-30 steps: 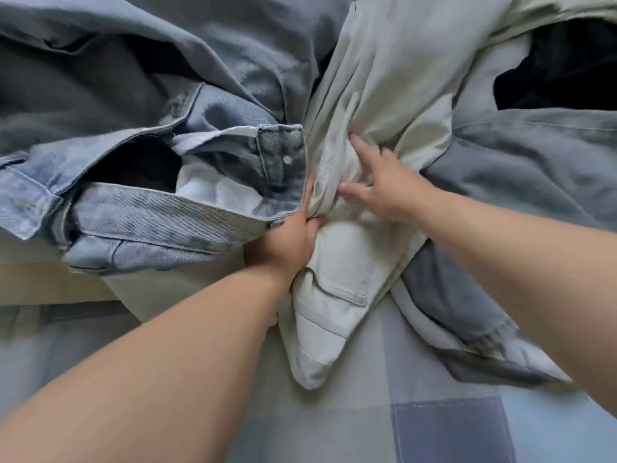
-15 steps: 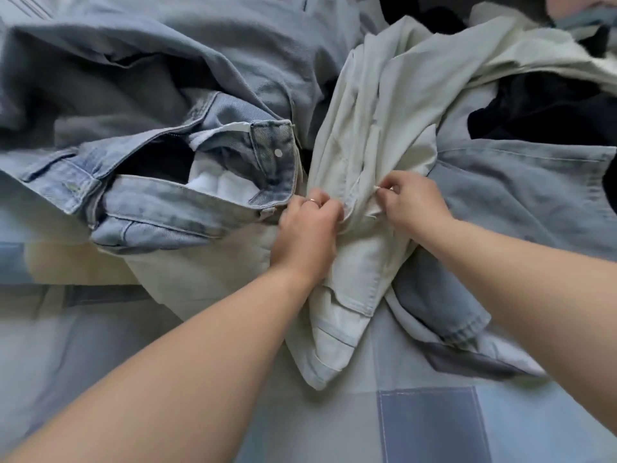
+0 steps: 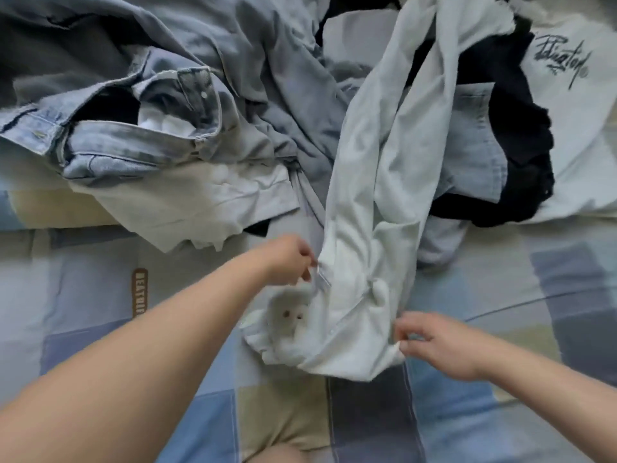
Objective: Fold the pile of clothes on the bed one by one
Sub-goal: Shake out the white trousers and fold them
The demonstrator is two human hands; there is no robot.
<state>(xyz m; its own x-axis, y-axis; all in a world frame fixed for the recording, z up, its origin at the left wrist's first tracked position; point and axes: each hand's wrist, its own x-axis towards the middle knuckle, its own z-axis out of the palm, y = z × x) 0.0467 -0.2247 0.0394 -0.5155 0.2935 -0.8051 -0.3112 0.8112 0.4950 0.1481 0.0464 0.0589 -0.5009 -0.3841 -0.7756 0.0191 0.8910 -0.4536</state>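
Your left hand (image 3: 290, 262) is near the middle of the view. Its finger and thumb pinch the edge of the pale cloth (image 3: 364, 202). Your right hand (image 3: 440, 345) is at about 4 o'clock. Its fingertips pinch a low corner of the same pale cloth, and the other fingers are curled loosely. The pale cloth is long and twisty. It runs from 12 o'clock down past the middle, and its low end is bunched up between your two hands. That bunched end lies on the bed cover (image 3: 500, 412), which has blue, grey and tan squares. There are two small dark dots on the bunched part, but they are too blurry to tell what they are. The top of the pale cloth lies across the pile of clothes (image 3: 260, 61), which fills the far side of the bed from 9 o'clock round to 3 o'clock. In the pile, the blue jeans (image 3: 133, 142) are at 10 o'clock with the waist open. A cream cloth (image 3: 187, 202) sticks out from under them. A dark cloth (image 3: 524, 155) is at 2 o'clock, just beside the pale cloth. A white shirt (image 3: 574, 128) with black writing is past it, at the edge. A brown tag (image 3: 139, 292) on the bed cover is at 9 o'clock.
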